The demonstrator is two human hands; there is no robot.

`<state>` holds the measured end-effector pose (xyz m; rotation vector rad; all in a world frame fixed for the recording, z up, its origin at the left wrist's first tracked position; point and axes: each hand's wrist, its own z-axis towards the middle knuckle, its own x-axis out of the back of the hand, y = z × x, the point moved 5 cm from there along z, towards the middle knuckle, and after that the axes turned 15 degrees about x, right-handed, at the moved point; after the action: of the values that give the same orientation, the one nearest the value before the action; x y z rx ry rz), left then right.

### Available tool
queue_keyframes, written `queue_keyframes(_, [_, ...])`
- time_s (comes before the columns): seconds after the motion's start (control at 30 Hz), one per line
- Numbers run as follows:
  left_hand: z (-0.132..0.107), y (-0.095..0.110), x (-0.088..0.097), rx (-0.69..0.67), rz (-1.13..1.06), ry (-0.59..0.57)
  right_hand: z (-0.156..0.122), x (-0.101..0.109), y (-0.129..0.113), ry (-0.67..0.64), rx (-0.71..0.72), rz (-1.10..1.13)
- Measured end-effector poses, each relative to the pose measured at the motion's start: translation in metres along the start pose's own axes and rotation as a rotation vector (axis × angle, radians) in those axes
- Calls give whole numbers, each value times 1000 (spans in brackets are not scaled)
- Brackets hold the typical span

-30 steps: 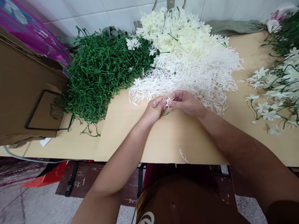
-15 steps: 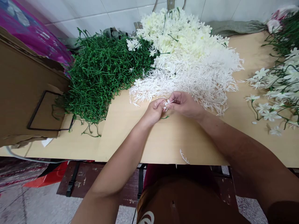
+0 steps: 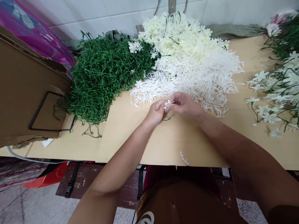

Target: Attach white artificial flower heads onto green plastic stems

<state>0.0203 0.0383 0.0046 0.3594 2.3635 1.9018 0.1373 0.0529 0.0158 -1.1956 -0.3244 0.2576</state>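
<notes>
Between my two hands is a small white artificial flower (image 3: 166, 105). My left hand (image 3: 157, 111) is closed around it from the left, and a green stem end (image 3: 167, 119) sticks out below the fingers. From the right, my right hand (image 3: 183, 104) pinches at the petals, with a thin white piece by the fingertips that may be a stamen. Just beyond the hands lies a heap of thin white stamen-like pieces (image 3: 198, 79). Behind that rises a pile of white flower heads (image 3: 177, 34). Green plastic stems (image 3: 107, 74) are heaped to the left.
Finished-looking white flowers on green stems (image 3: 271, 116) lie at the right. A cardboard box (image 3: 23, 87) with a black wire frame (image 3: 38, 110) stands at the left. One loose white sprig (image 3: 184, 158) rests near the table's front edge (image 3: 163, 161). A tiled wall (image 3: 126, 21) closes off the back.
The hands stay together on the flower with almost the same grip. The whole view has shifted slightly; the piles have not changed.
</notes>
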Motion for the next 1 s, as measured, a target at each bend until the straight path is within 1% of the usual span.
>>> queue_keyframes(0.13, [2, 3, 2, 6, -26, -39, -1, 8, -7, 7, 7, 76])
queue_keyframes(0.23, [-2, 10, 6, 0, 53, -69, -1, 17, -10, -16, 40, 24])
queue_keyframes(0.3, [-8, 15, 7, 9, 127, -132, -1, 18, -11, -66, 77, -117])
queue_keyframes(0.37, [-13, 18, 7, 15, 232, -213, -1, 14, -10, -163, 141, -353])
queue_keyframes(0.4, [-15, 19, 8, 7, 295, -233, -2, 10, -10, -222, 180, -488])
queue_keyframes(0.43, [-16, 19, 10, -10, 367, -226, -3, 5, -9, -282, 216, -614])
queue_keyframes(0.47, [-17, 19, 12, -38, 440, -190, -4, 1, -8, -334, 244, -720])
queue_keyframes(0.5, [-17, 20, 16, -74, 503, -129, -4, -2, -6, -370, 262, -797])
queue_keyframes(0.57, [-16, 19, 25, -133, 579, 28, -5, -4, -4, -404, 276, -877])
queue_keyframes(0.67, [-12, 18, 43, -153, 543, 238, -5, -2, -4, -364, 303, -883])
queue_keyframes(0.77, [0, 22, 71, -86, 517, 451, -3, 2, -3, -250, 267, -808])
queue_keyframes(0.83, [10, 31, 93, -17, 600, 632, -3, 3, -4, -187, 234, -749])
queue_keyframes(0.9, [21, 42, 110, 23, 751, 781, -3, 2, -5, -153, 235, -716])
queue_keyframes(0.93, [28, 46, 115, 52, 823, 821, -3, 1, -6, -146, 243, -710])
queue_keyframes(1.0, [40, 49, 120, 115, 942, 825, -3, -1, -6, -140, 254, -711])
